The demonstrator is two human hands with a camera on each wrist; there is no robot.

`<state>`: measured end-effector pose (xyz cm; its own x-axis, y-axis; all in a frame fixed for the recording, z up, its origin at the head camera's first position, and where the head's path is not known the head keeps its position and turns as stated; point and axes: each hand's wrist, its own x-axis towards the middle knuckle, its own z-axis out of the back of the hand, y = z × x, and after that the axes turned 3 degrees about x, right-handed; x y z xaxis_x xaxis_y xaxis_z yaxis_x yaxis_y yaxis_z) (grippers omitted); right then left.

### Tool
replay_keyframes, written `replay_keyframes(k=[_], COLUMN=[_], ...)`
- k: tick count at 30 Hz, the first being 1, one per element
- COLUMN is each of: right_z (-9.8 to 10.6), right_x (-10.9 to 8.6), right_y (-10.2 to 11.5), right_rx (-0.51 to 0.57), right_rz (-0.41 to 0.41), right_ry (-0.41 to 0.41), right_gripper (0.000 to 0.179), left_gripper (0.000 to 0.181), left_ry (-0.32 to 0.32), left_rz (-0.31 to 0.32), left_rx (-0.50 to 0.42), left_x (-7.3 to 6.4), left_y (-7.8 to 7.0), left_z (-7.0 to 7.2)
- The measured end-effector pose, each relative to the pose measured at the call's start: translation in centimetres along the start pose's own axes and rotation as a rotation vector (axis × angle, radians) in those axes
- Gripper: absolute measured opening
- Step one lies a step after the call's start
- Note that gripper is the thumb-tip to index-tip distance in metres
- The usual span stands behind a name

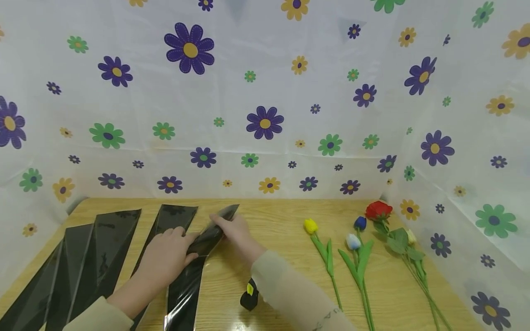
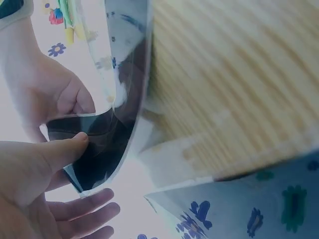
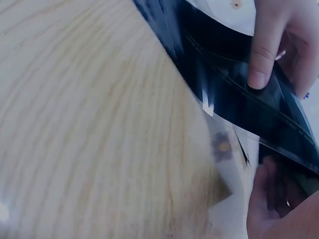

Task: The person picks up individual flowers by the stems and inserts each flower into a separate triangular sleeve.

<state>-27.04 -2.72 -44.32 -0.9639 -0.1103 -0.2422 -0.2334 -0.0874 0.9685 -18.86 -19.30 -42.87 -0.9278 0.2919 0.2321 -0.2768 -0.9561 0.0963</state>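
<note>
Both hands hold a long black plastic flower sleeve with clear edges, its far end lifted and bent off the table. My left hand pinches it partway along; in the left wrist view the thumb lies on the black film and the fingers are beneath. At the far end my right hand grips the sleeve's upper edge, its fingers partly hidden by the film in the right wrist view. Another black sleeve lies flat behind the left hand, partly covered by it.
Several overlapping black sleeves lie at the table's left. A black roll with a yellow mark sits near the right forearm. To the right lie a yellow tulip, blue tulip, pale blue tulip and red rose. Flower-printed sheeting surrounds the table.
</note>
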Motion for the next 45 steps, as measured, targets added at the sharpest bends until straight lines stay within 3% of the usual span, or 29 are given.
replay_keyframes(k=[4, 8, 11, 14, 19, 24, 28, 34, 40, 45], right_z=[0.8, 1.8, 2.5, 3.4, 5.3, 7.2, 8.8, 11.2, 13.3, 14.7], right_x=[0.6, 1.0, 1.2, 1.2, 1.3, 1.3, 1.1, 0.5, -0.4, -1.3], right_y=[0.0, 0.0, 0.1, 0.4, 0.9, 1.2, 1.2, 1.5, 2.6, 3.3], right_rx=[0.189, 0.260, 0.284, 0.306, 0.297, 0.224, 0.105, 0.004, -0.091, -0.146], right_rz=[0.003, -0.014, -0.034, -0.055, -0.094, -0.117, -0.109, -0.093, -0.062, -0.034], right_ry=[-0.074, -0.081, -0.057, -0.002, 0.088, 0.123, 0.132, 0.114, 0.142, 0.141], right_gripper=[0.048, 0.049, 0.053, 0.052, 0.042, 0.039, 0.036, 0.036, 0.036, 0.029], left_gripper=[0.053, 0.064, 0.069, 0.061, 0.054, 0.031, 0.024, 0.016, 0.010, 0.012], left_ry=[0.006, 0.067, 0.116, 0.163, 0.254, 0.287, 0.334, 0.430, 0.508, 0.502], left_rz=[0.001, 0.068, 0.165, 0.258, 0.314, 0.280, 0.208, 0.167, 0.052, -0.012], left_rx=[-0.052, -0.162, -0.267, -0.405, -0.596, -0.722, -0.799, -0.785, -0.839, -0.838], left_x=[0.1, 0.3, 0.5, 0.8, 1.5, 1.7, 2.0, 2.6, 3.5, 4.5], left_y=[-0.2, -0.2, 0.0, 0.7, 3.0, 4.7, 5.6, 6.6, 6.8, 6.8], left_z=[-0.1, 0.0, 0.2, 0.2, -0.2, -0.7, -0.5, 0.6, 1.6, 2.5])
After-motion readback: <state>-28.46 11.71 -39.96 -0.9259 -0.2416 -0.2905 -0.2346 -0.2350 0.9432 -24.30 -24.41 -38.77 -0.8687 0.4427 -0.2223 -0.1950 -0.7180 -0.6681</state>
